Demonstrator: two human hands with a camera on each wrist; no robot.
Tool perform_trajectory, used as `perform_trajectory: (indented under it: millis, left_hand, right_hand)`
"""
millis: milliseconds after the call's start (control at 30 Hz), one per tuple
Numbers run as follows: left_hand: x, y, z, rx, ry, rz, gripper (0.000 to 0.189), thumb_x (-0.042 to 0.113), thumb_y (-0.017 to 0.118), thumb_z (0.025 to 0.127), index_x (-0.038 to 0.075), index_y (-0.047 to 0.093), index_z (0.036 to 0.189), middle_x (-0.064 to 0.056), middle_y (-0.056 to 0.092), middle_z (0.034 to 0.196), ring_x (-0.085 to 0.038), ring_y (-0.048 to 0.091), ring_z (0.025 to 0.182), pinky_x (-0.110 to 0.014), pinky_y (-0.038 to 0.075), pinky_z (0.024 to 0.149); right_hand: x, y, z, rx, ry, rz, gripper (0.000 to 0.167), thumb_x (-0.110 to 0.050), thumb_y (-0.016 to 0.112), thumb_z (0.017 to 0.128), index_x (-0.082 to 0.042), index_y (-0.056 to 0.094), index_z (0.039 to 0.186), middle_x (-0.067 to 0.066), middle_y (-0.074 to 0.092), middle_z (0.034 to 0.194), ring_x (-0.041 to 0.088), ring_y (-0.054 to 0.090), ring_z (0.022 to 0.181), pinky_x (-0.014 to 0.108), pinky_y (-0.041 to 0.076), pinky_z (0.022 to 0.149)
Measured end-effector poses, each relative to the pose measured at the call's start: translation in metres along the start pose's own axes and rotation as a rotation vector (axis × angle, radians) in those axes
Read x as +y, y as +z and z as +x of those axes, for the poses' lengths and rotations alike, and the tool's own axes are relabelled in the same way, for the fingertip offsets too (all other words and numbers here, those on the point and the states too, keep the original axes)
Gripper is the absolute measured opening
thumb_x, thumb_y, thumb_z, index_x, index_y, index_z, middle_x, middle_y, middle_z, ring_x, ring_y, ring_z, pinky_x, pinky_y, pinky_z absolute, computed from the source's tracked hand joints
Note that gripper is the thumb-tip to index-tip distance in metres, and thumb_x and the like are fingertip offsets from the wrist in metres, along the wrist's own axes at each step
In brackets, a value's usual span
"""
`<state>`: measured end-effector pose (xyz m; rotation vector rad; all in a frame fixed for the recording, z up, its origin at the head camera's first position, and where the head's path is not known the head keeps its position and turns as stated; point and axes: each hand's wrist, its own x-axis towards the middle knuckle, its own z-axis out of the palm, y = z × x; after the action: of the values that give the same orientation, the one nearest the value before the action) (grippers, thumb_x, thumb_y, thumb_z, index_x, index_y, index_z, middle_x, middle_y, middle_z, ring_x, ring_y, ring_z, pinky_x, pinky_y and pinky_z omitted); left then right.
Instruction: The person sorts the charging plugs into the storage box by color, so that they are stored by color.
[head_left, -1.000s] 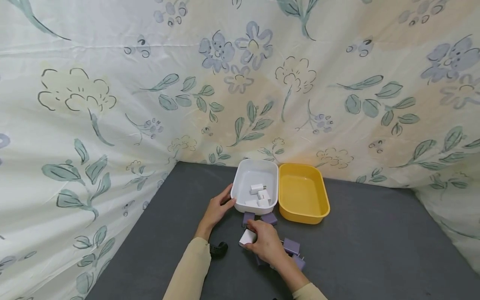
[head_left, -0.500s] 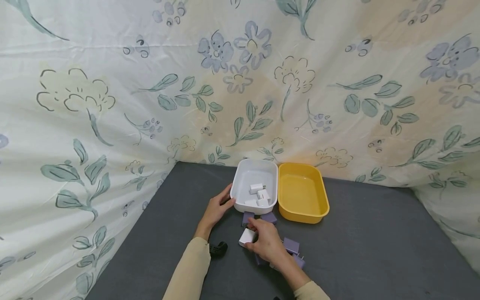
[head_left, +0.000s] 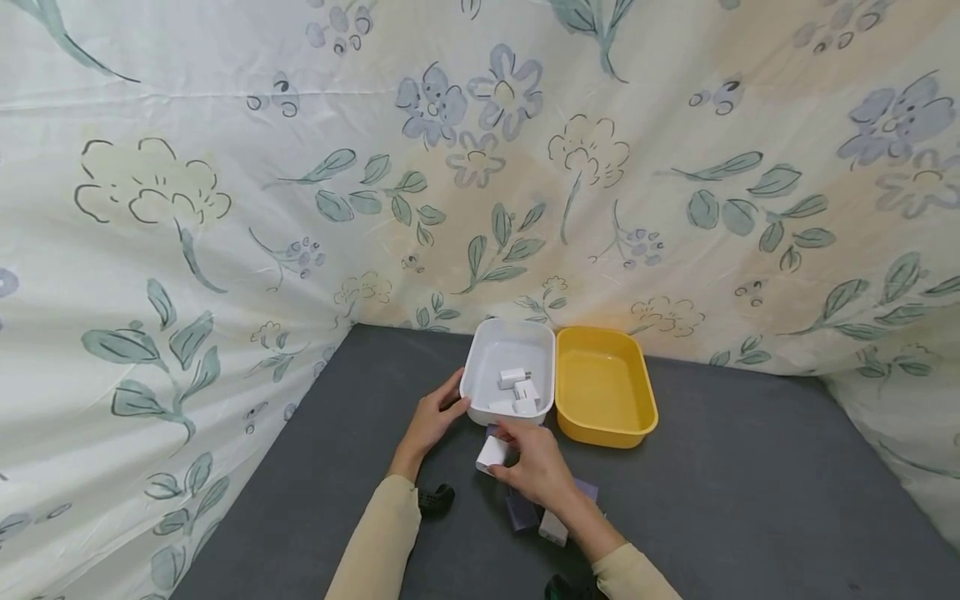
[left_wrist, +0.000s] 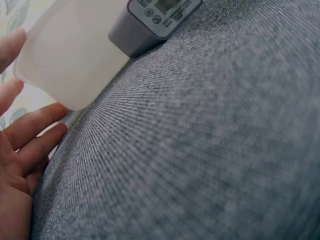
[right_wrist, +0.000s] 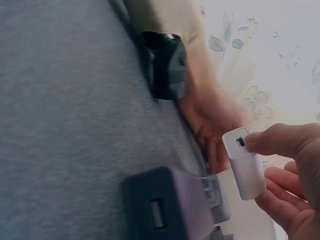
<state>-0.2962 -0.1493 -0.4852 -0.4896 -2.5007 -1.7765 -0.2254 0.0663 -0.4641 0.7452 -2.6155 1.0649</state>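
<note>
the right hand (head_left: 534,465) pinches a small white plastic usb charger (head_left: 491,453) just outside the white rounded plastic bin (head_left: 510,340) — the left hand (head_left: 431,422), fingers spread, touches its side. white chargers (head_left: 513,377) inside look done — boxy purple chargers (head_left: 522,512) outside seem left.

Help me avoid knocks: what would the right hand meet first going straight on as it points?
The right hand probably meets the white tray first, but depth is unclear: low down, it could brush a purple charger.
</note>
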Motion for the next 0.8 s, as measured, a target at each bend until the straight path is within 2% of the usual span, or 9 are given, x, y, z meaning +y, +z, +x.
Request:
perform_trajectory:
  millis: [200,433,633,800]
  left_hand:
    - [-0.002,0.001,0.000,0.004,-0.010,0.004,0.061,0.020,0.060,0.098,0.010,0.035,0.152,-0.022,0.058,0.136,-0.034,0.053,0.130,-0.047,0.042,0.105]
    - [-0.004,0.001,0.000,0.007,-0.002,0.012,0.061,0.023,0.061,0.097,0.011,0.036,0.152,-0.019,0.061,0.133,-0.031,0.056,0.128,-0.043,0.046,0.101]
    - [-0.004,0.001,0.000,0.024,0.008,0.009,0.061,0.022,0.062,0.096,0.011,0.037,0.151,-0.019,0.060,0.134,-0.032,0.055,0.129,-0.044,0.047,0.100]
    - [-0.002,0.000,-0.001,0.014,-0.002,0.006,0.062,0.023,0.062,0.097,0.010,0.036,0.151,-0.019,0.059,0.135,-0.032,0.054,0.129,-0.044,0.045,0.102]
  right_hand:
    - [0.000,-0.003,0.010,0.106,0.004,0.057,0.066,-0.010,0.090,0.065,-0.001,0.064,0.125,0.005,0.072,0.101,0.016,0.069,0.090,0.028,0.058,0.079]
    - [0.005,-0.007,0.026,0.265,-0.043,0.124,0.063,-0.005,0.090,0.064,0.001,0.065,0.122,0.012,0.071,0.099,0.022,0.072,0.091,0.032,0.058,0.079]
    - [0.011,-0.006,0.038,0.321,-0.007,0.131,0.059,-0.004,0.090,0.065,0.004,0.065,0.118,0.014,0.071,0.099,0.024,0.070,0.090,0.034,0.057,0.081]
    - [0.017,-0.002,0.044,0.314,0.048,0.149,0.060,-0.005,0.090,0.064,0.005,0.065,0.118,0.015,0.071,0.098,0.027,0.071,0.091,0.037,0.057,0.081]
